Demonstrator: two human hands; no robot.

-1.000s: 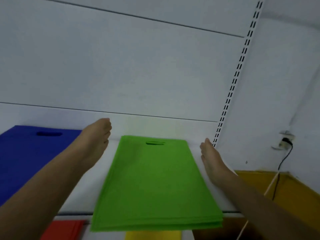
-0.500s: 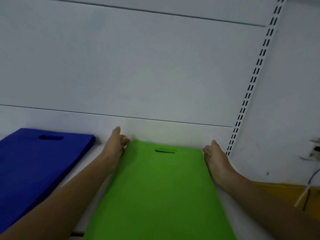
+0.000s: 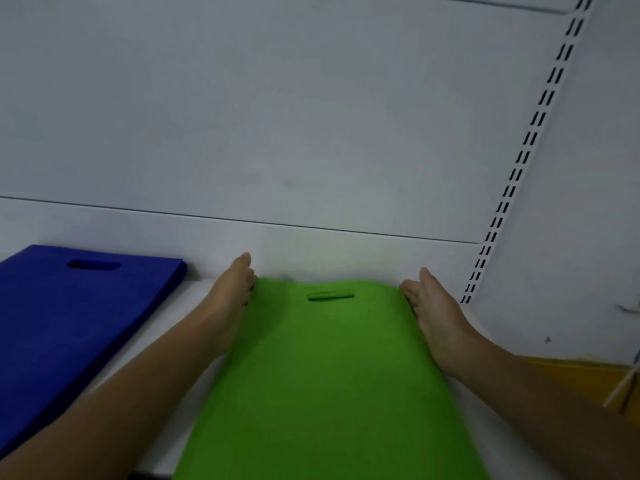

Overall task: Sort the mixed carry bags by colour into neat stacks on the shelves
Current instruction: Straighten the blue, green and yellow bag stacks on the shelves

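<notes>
A stack of green carry bags [image 3: 325, 375] lies on the white shelf [image 3: 166, 344], its handle slot at the far end, close to the back panel. My left hand [image 3: 230, 303] presses flat against the stack's left edge near the far corner, fingers straight. Along the right edge my right hand [image 3: 433, 313] presses the same way with straight fingers. The far edge of the top bag bulges up slightly between the two hands. To the left lies a stack of blue carry bags [image 3: 69, 327], also on the shelf, apart from both hands.
The white back panel [image 3: 277, 133] rises behind the shelf. A slotted upright [image 3: 519, 168] runs up at the right. Beyond it is a white wall, with a yellow surface [image 3: 581, 379] low at the right edge.
Both hands have closed in on the green stack's sides and slid it back toward the panel. The view has moved closer; the shelf's front edge and lower bags have left the frame.
</notes>
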